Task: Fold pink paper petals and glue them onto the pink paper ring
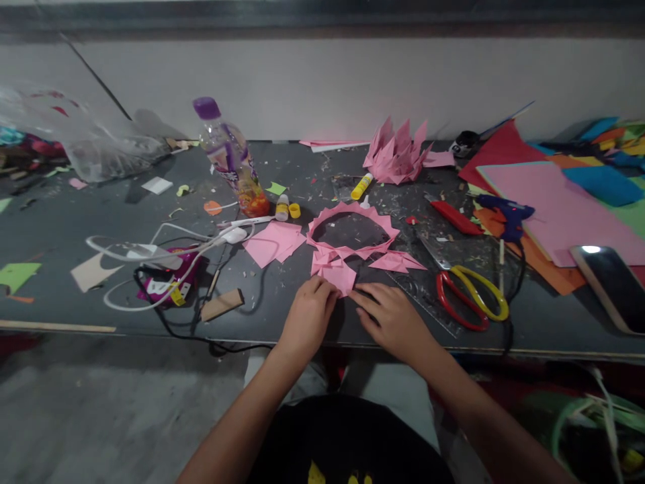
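Pink paper sheet [340, 277] lies on the table [282, 309] near its front edge, between the person's two hands, some of its creases showing on the upper side. The left hand [311, 310] is on its lower left side with the fingers bunched close together; whether they pinch the paper or only press it down cannot be told. The right hand [390, 312] lies with its fingers loosely spread, the fingertips at the sheet's lower right corner.

Just beyond the sheet sits a pink paper ring [392, 233] with a zigzag edge, and to the right of the sheet a pointed folded pink piece [398, 261]. A stack of pink squares [276, 242] is spread to the left. Behind these are a small glue bottle [282, 208], a yellow cap [295, 211] just beside it, a yellow glue stick [361, 187] and a spiky pink paper crown [396, 156] near the wall.

Scissors [474, 296] with one red and one yellow handle lie right of the right hand, near a blue glue gun [511, 215], coloured sheets [569, 208] and a phone [615, 286]. On the left stand a purple-capped bottle [229, 154] and, nearer, a purple power block [189, 269] with cables.
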Motion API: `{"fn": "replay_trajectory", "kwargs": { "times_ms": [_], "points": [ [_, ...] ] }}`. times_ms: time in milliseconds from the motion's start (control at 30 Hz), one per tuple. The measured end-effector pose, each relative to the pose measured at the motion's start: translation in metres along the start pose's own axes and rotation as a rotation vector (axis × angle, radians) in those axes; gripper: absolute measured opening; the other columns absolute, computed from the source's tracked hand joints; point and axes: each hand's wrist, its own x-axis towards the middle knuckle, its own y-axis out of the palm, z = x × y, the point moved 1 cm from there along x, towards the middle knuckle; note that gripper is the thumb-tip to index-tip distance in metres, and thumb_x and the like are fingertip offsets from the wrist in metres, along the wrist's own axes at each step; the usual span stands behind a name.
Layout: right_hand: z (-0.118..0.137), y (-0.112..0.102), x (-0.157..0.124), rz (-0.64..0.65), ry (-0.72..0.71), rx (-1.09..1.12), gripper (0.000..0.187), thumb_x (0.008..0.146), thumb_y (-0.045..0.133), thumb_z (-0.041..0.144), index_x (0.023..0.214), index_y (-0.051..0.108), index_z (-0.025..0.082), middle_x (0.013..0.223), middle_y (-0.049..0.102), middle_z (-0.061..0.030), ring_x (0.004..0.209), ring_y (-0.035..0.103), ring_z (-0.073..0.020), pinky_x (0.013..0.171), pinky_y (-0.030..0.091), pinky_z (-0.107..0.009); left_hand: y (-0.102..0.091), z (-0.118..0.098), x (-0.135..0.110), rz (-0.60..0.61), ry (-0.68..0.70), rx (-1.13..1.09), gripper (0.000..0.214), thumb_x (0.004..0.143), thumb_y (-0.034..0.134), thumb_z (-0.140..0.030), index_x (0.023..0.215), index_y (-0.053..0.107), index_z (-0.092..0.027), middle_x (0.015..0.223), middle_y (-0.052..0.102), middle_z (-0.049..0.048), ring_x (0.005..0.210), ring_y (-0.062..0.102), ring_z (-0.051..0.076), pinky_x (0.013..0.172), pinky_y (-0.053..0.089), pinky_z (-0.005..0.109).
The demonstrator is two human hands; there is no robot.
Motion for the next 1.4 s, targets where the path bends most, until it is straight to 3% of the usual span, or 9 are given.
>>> {"fn": "replay_trajectory", "kwargs": {
  "times_ms": [533,733,833,1167,1400],
  "points": [
    [0.004,-0.003,0.003,0.022,-0.052,-0.089,0.032,0.082,0.050,0.014,0.111,0.064,0.019,0.110,0.064,-0.0123,0.095,0.058,-0.0235,0.073,0.045,-0.036,0.001,0.000,0.000,0.015,0.023,0.084,0.011,0.089,0.050,-0.015,0.083,0.059,-0.014,0.085,0.060,0.0050,0.079,0.057,0.018,0.073,0.048,0.031],
    [0.005,-0.006,0.006,0.067,-0.060,-0.105,0.032,0.082,0.051,0.014,0.112,0.063,0.017,0.110,0.064,-0.0134,0.092,0.059,-0.0232,0.072,0.045,-0.035,-0.004,-0.006,-0.018,0.047,0.289,0.324,0.026,0.088,0.043,-0.008,0.109,0.058,-0.011,0.104,0.063,0.0100,0.098,0.056,0.021,0.084,0.046,0.034],
    [0.006,-0.007,0.007,0.067,-0.054,-0.098,0.032,0.082,0.051,0.013,0.111,0.064,0.018,0.109,0.065,-0.0126,0.090,0.059,-0.0228,0.072,0.045,-0.035,-0.009,-0.007,-0.028,0.113,0.341,0.384,0.032,0.086,0.042,-0.006,0.115,0.056,-0.006,0.106,0.063,0.0122,0.100,0.056,0.021,0.086,0.045,0.032],
    [-0.004,-0.001,0.005,0.007,0.049,0.101,0.031,0.085,0.044,0.015,0.111,0.062,0.014,0.108,0.066,-0.0116,0.094,0.059,-0.0222,0.079,0.046,-0.037,-0.008,-0.006,-0.034,0.163,0.280,0.411,0.040,0.085,0.039,-0.010,0.124,0.050,-0.007,0.115,0.061,0.0131,0.108,0.053,0.021,0.089,0.042,0.033],
    [-0.001,-0.002,0.006,0.047,0.046,0.070,0.031,0.084,0.044,0.013,0.108,0.063,0.016,0.109,0.065,-0.0111,0.092,0.059,-0.0226,0.077,0.045,-0.037,-0.009,-0.012,-0.029,0.257,0.204,0.430,0.044,0.085,0.042,-0.011,0.128,0.047,-0.016,0.108,0.059,0.0109,0.102,0.053,0.022,0.083,0.043,0.035]
  ]
}}
